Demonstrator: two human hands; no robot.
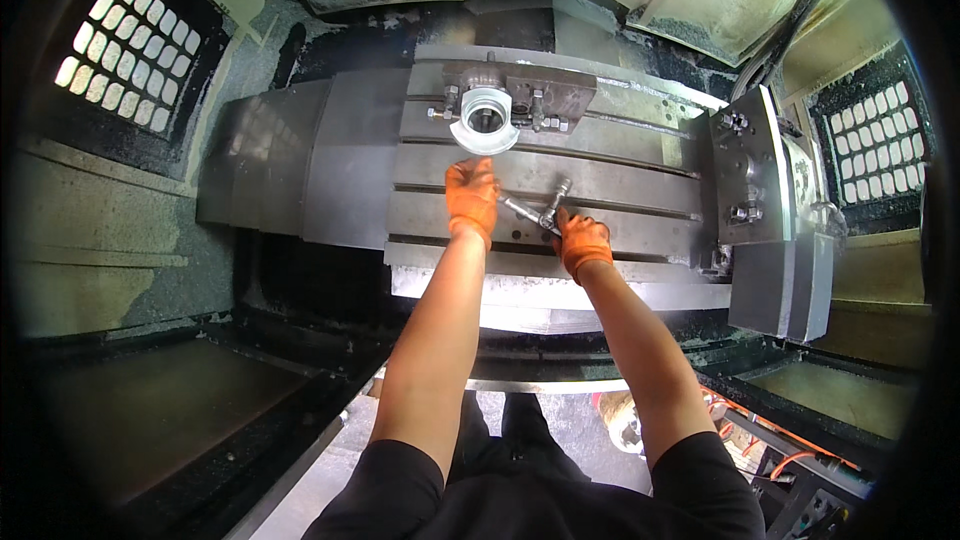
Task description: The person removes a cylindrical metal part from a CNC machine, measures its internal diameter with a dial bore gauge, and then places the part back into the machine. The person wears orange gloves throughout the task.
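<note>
Both hands wear orange work gloves. My right hand (pixel 585 243) is closed on a metal three-armed socket wrench (pixel 549 220), low over the slotted machine table (pixel 620 155). One arm of the wrench points left toward my left hand, another points away from me. My left hand (pixel 472 198) is closed just in front of a pale metal ring-shaped part (pixel 497 140); what its fingers hold, if anything, is hidden. That part sits against a dark fixture block (pixel 570 95), with bolts and nuts (pixel 538 108) beside it.
To the right, an upright metal plate (pixel 745 175) with bolted clamps rises over the table's end. Overlapping metal covers (pixel 330 160) lie at the left. Machine walls carry slotted panels (pixel 125 50) on both sides. Orange hoses (pixel 790 462) run at the lower right.
</note>
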